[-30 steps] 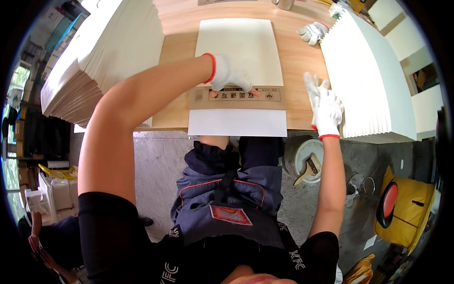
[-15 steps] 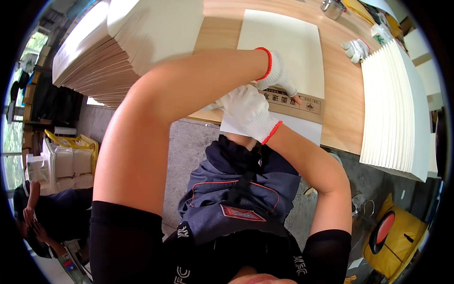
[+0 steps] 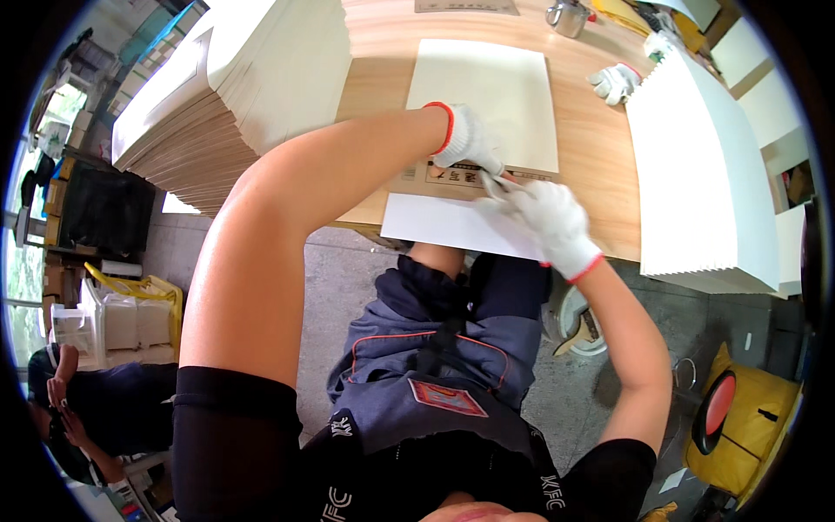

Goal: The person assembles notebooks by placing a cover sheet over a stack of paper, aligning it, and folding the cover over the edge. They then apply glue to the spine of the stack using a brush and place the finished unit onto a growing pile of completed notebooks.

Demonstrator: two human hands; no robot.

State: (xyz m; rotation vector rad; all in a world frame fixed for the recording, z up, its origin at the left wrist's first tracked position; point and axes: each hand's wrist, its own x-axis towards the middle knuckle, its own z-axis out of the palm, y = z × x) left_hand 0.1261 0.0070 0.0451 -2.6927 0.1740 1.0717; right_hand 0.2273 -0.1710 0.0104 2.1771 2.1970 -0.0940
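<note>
A cream sheet or pad (image 3: 496, 87) lies on the wooden table in front of me, with a brown printed strip (image 3: 424, 181) along its near side. Nearer still, a white sheet (image 3: 435, 222) juts past the table edge. My left hand (image 3: 471, 143), in a white knit glove with a red cuff, rests on the strip, fingers stretched and bare fingertips showing. To its right, my right hand (image 3: 558, 224), gloved alike, is closed over the strip's right part. Its blurred fingers reach toward the left hand; a greyish edge shows there, too smeared to name.
A tall stack of brown-edged sheets (image 3: 187, 130) stands at left, a white stack (image 3: 696, 174) at right. Farther back are a loose glove (image 3: 616, 83), a metal cup (image 3: 567, 17) and a brown printed piece (image 3: 465, 6). Another person's hands (image 3: 65, 396) show at lower left.
My right hand has slid right along the strip, from left of my left hand to its right. My left hand has shifted left. The view has moved slightly, showing more of the table's far side.
</note>
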